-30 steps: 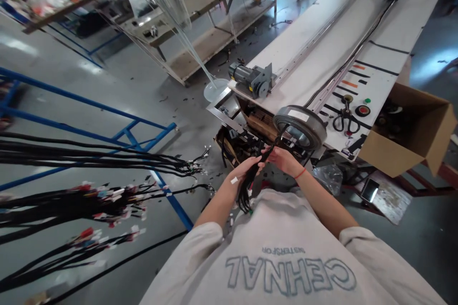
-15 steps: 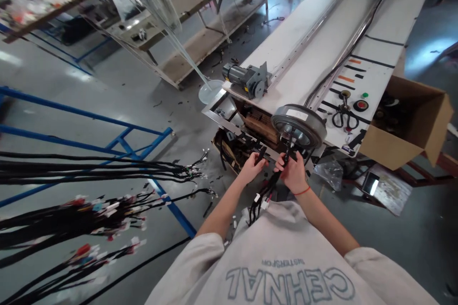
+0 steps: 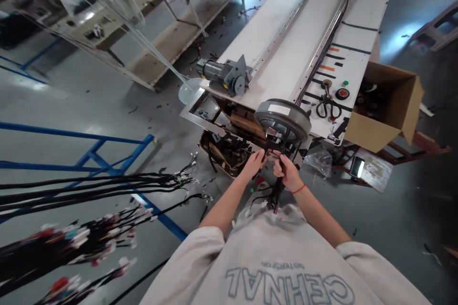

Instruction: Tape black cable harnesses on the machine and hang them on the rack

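A cable bundle (image 3: 276,196) was gripped in the right hand (image 3: 286,172), its fingers curled around the dark strands and its index finger pointed toward 9 o'clock. The left hand (image 3: 255,164) was held just beside it at 9 o'clock, its fingers bent; how far the fingertips were closed, and on what, could not be told. The loose ends of the bundle were spread at 6 o'clock against the shirt (image 3: 286,252).

The 2 hands were placed just off the near edge of the white desk (image 3: 282,69), with little room left at 12 o'clock, where a grey ring (image 3: 284,119) was overhung at the desk's end. Cables (image 3: 322,64) were laid along a rail toward 1 o'clock. At 2 o'clock, scissors (image 3: 328,108) and a red button (image 3: 342,94) were set near the right edge, and a cardboard box (image 3: 375,129) was placed close against that edge. A motor (image 3: 218,72) was seated near the left corner at 11 o'clock.

At 3 o'clock, room was narrowed by a plastic bag (image 3: 319,162) and a phone (image 3: 358,167). Wider floor (image 3: 157,109) was left open toward 10 o'clock, bounded by a blue frame (image 3: 71,131). At 9 o'clock, hung harnesses (image 3: 143,188) were extended toward the left arm, their connector tips kept apart from it.
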Motion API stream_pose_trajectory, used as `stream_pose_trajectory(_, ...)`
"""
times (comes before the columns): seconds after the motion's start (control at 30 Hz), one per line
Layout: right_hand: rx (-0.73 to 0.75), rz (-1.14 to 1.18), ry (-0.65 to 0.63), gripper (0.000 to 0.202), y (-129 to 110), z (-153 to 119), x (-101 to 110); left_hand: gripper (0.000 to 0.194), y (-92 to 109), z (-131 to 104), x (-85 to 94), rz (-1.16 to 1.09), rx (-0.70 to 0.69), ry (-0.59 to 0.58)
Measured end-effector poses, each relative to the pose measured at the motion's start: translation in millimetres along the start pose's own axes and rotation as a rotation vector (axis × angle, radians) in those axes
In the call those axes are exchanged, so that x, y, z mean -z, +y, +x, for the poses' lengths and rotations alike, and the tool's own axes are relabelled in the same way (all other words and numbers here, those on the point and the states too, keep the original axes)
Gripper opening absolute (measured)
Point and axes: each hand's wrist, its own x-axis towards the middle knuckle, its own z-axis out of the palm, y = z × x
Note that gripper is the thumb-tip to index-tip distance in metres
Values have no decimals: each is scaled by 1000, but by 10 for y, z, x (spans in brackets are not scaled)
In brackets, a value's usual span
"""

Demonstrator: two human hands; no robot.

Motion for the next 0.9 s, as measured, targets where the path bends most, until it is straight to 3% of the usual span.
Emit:
stream_pose_trajectory(0.23,-49,-211,-31,55,-140,61,-38,46,159,-181,38,182,-5,-55)
stream_pose_trajectory(0.37,-32,-369,-18,45,-224,138,14,34,289,-273,-5,469,-184,-22)
stream_pose_trajectory(0.47,-10,-468,-18,46,-317,159,49,32,357,-300,-57,488,-253,-37)
stream_pose_trajectory(0.63,-72,-451,-179,44,-501,124,112,29,414,-249,-97,267,-61,-162)
stream_pose_trajectory(0.8,-31,-698,-284,41,-630,173,140,18,476,-236,-194,468,-171,3)
stream_pose_trajectory(0.83,-24,-719,-296,41,-648,182,150,18,486,-234,-216,448,-136,-7)
stream_pose_trajectory(0.9,-24,-701,-326,43,-674,189,179,26,505,-212,-241,323,48,-145)
